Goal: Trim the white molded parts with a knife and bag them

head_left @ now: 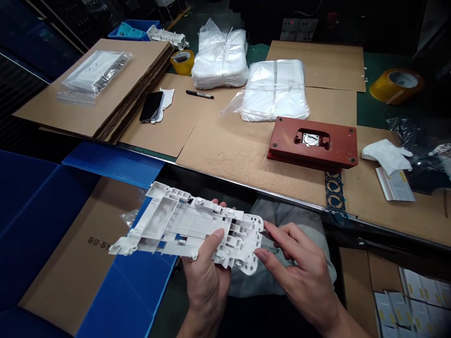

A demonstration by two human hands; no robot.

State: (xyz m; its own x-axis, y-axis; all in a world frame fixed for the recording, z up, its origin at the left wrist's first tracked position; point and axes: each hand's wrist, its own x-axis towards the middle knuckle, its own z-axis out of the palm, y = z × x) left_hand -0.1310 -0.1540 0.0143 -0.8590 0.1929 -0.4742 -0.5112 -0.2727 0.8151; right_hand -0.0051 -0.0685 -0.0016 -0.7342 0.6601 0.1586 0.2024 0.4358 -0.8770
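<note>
My left hand [207, 274] grips a long white moulded plastic part [183, 225] from below, thumb on its top face, holding it over my lap. My right hand [299, 267] is closed around a small dark-tipped tool [267, 234], whose tip touches the part's right end. The index finger of that hand rests against the part's lower right corner. On the table ahead lies a red-brown metal fixture block [313, 143] with a recess in its middle.
Cardboard sheets [229, 145] cover the table. On it lie two stacks of clear bags [275, 89], a phone [151, 106], a black pen [199, 94], yellow tape rolls [396, 84], a white glove [386, 155]. A blue bin with cardboard [70, 253] stands at left.
</note>
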